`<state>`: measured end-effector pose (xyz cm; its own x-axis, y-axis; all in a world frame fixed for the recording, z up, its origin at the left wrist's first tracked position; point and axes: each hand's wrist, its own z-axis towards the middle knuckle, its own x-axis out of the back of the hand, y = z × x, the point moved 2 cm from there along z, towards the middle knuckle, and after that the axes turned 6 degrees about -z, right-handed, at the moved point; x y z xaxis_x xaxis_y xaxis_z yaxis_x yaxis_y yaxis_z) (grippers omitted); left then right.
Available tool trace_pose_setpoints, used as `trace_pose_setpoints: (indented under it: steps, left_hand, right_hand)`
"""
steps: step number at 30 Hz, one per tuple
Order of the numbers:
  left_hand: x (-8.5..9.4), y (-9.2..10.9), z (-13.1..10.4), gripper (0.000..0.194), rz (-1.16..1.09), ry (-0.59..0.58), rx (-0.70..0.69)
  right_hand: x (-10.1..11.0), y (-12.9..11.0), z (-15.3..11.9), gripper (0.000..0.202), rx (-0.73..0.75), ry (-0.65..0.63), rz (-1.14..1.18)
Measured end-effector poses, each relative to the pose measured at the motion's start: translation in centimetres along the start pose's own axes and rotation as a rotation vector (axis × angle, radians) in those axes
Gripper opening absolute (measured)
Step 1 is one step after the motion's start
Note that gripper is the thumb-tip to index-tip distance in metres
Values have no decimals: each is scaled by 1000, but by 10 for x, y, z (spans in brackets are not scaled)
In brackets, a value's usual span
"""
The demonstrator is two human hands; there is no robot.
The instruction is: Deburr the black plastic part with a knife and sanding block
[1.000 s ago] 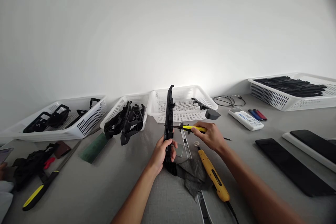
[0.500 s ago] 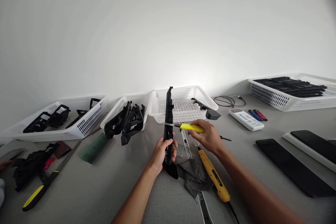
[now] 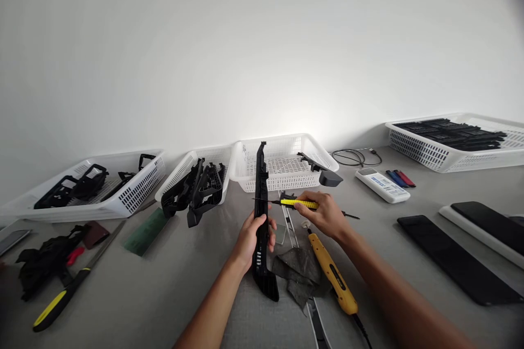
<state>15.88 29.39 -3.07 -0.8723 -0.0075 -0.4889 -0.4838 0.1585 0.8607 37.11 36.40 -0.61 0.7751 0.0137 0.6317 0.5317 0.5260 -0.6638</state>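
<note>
My left hand [image 3: 250,237] is closed around the lower half of a long black plastic part [image 3: 262,191], held nearly upright with its wide foot toward me. In my right hand [image 3: 325,212] is a yellow utility knife [image 3: 299,204], gripped from above. Its blade points left and crosses the black part just above my left fingers; whether it cuts in cannot be told. Under my right hand lies a yellow corded power tool [image 3: 332,272] with a small round tip. A dark grey cloth [image 3: 298,275] is beside the foot of the part.
White baskets [image 3: 282,181] line the wall, several with black parts. At left lie a yellow-and-black file [image 3: 61,302], a green sheet [image 3: 146,232] and a black bundle [image 3: 47,267]. At right are a white device [image 3: 382,185], dark phone-like slabs [image 3: 454,262] and a cable [image 3: 356,158].
The black part has tilted and dropped slightly toward me, showing more of its foot. The knife has turned and sits a little lower. A person's hand at far left has mostly left view.
</note>
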Motion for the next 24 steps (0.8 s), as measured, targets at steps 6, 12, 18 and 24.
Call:
trace_pose_setpoints:
  steps: [6,12,18,24]
  left_hand:
    - [-2,2,-1,51,3,-9,-15]
    - [-2,3,-2,56,12,-6,-9]
    - [-3,3,-1,56,4,-5,-19]
    - [-3,2,-1,50,4,-2,-13]
  right_hand:
    - [-1,5,0,42,-70,52,53]
    - [0,6,1,30,-55,152,1]
    - [1,1,1,33,-23,107,6]
    - [4,-1,2,32,-3,32,60]
